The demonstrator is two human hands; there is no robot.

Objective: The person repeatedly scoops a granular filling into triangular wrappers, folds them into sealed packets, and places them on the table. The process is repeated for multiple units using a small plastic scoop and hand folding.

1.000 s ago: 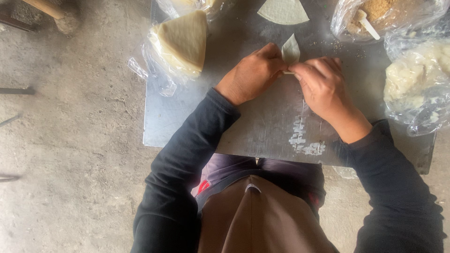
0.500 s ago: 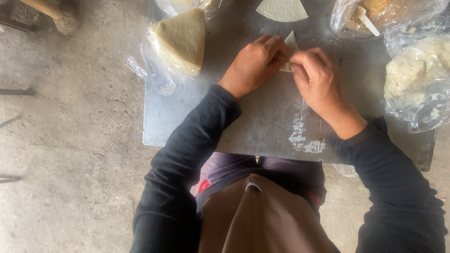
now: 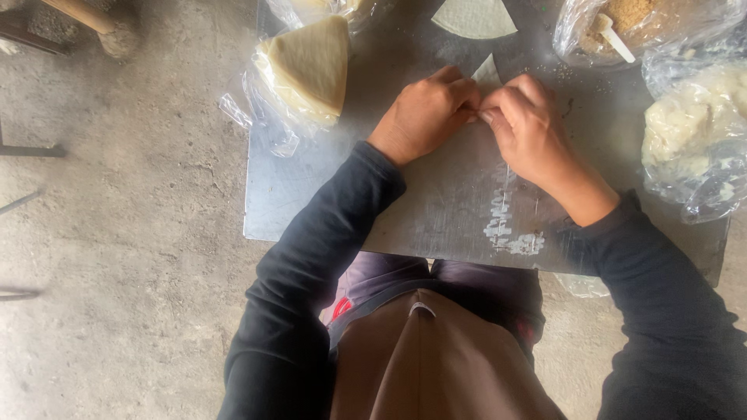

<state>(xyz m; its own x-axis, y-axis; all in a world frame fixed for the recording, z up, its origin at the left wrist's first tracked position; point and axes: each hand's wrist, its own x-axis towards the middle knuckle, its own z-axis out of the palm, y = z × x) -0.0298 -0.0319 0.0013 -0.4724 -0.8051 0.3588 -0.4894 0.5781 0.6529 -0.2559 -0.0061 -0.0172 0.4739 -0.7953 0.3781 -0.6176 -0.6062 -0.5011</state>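
My left hand [image 3: 424, 113] and right hand [image 3: 529, 124] meet at the upper middle of the frame, knuckles up, fingertips pinched together on a small dough sheet [image 3: 487, 71]. Only its pale pointed tip shows, sticking up just above where my fingers touch; the rest is hidden under my hands. Both hands are closed on it, the left from the left side, the right from the right.

They work over a grey metal board [image 3: 436, 210] that fills the middle of the frame, with white floury smears on it lower right of my right wrist. At the top edge, just above the tip, lies another wedge [image 3: 473, 17] of thin dough, flat on the board. Upper left of my left hand sits a stack [image 3: 307, 66] of wedge-shaped sheets in clear plastic. In the upper right corner is a bag [image 3: 646, 27] of brown filling with a pale spoon [image 3: 615, 40] in it, and below that, at the right edge, a bag of white dough [image 3: 692, 128].
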